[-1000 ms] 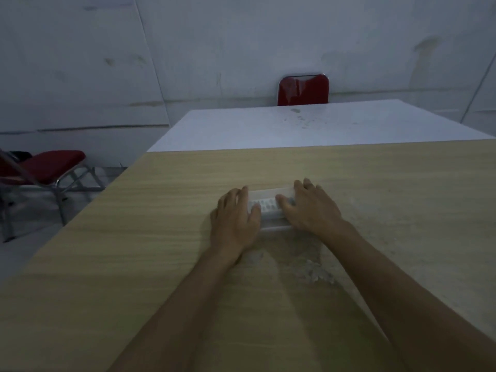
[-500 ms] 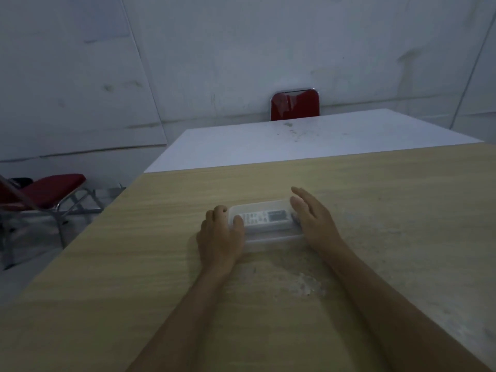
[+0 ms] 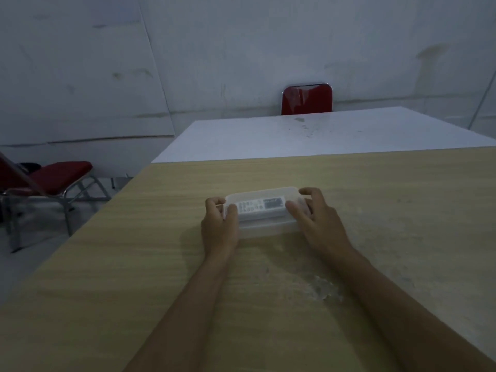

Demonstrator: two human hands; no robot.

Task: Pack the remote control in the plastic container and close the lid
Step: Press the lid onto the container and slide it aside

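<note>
On the wooden table [image 3: 134,264] sat the plastic container [image 3: 264,226], lid [image 3: 261,194] on, the remote control [image 3: 259,208] visible inside. The left hand [image 3: 218,226] and right hand [image 3: 318,222] gripped its short ends — thumbs on top. Uneven pressing could have left a corner unsealed — or skidded the box.
</note>
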